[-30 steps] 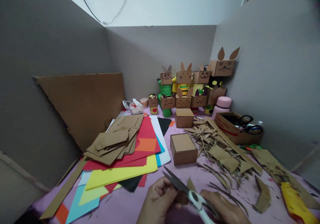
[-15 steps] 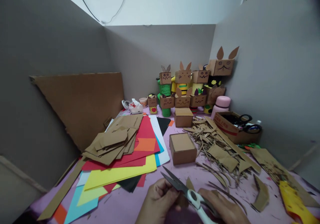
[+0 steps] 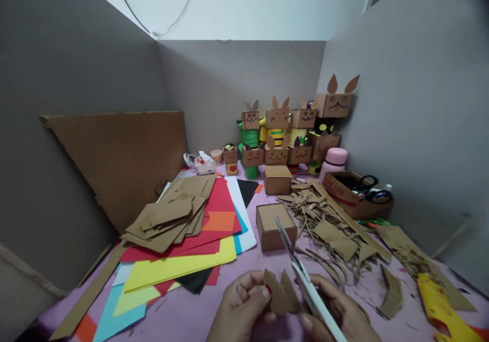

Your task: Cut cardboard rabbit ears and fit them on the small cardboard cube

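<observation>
My left hand [image 3: 242,304], low in the middle of the view, is closed on a small brown cardboard piece [image 3: 278,293] between thumb and fingers. A second pointed piece [image 3: 290,291] stands just right of it, beside my right hand. My right hand [image 3: 336,309] is wrapped round white-handled scissors [image 3: 305,281], whose blades point up and away and look nearly closed. Beyond the blades sits a cardboard box [image 3: 275,227] on the purple table [image 3: 183,314]; the blade tips overlap it in view.
Coloured paper [image 3: 179,271] and stacked cardboard [image 3: 168,215] lie left. Cardboard scraps [image 3: 336,235] spread right, before a box of scissors [image 3: 357,194] and a pink bottle [image 3: 334,161]. Cardboard animal figures [image 3: 277,153] stand at the back. Grey panels [image 3: 237,77] enclose the table.
The scissors have swung more upright and their blades have come together, away from my left hand. The cardboard pieces now show more fully between my hands. The view has shifted slightly.
</observation>
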`<state>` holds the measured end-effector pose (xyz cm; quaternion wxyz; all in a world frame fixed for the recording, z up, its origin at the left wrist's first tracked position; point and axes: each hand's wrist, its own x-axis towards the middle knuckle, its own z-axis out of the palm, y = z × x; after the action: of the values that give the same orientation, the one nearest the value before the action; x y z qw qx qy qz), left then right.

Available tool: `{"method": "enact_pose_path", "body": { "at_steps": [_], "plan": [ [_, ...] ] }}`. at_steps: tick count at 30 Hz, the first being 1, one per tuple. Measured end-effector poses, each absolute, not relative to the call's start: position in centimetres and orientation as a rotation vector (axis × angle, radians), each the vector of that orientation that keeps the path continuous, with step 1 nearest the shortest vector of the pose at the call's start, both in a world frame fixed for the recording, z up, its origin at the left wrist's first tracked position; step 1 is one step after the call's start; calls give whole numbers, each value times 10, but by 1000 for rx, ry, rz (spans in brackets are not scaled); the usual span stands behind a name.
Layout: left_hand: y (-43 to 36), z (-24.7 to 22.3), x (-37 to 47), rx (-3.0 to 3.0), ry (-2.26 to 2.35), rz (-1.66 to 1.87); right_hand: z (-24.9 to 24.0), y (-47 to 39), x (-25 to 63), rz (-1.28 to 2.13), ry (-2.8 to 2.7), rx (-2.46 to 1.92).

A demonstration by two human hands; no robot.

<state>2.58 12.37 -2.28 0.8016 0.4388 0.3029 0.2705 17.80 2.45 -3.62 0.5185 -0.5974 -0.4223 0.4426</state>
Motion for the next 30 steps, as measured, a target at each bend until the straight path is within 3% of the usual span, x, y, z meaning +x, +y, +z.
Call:
{"method": "enact_pose_path", "body": {
  "at_steps": [5, 16, 30],
  "plan": [
    [114, -31, 29, 918, 553, 465, -31, 29, 171, 1105, -961, -1237],
    [111, -38, 31, 961, 549, 367, -22, 31, 168, 1150, -716, -1359],
    [114, -18, 28, 1023, 673, 563, -27, 29, 172, 1050, -884, -1390]
  ]
}}
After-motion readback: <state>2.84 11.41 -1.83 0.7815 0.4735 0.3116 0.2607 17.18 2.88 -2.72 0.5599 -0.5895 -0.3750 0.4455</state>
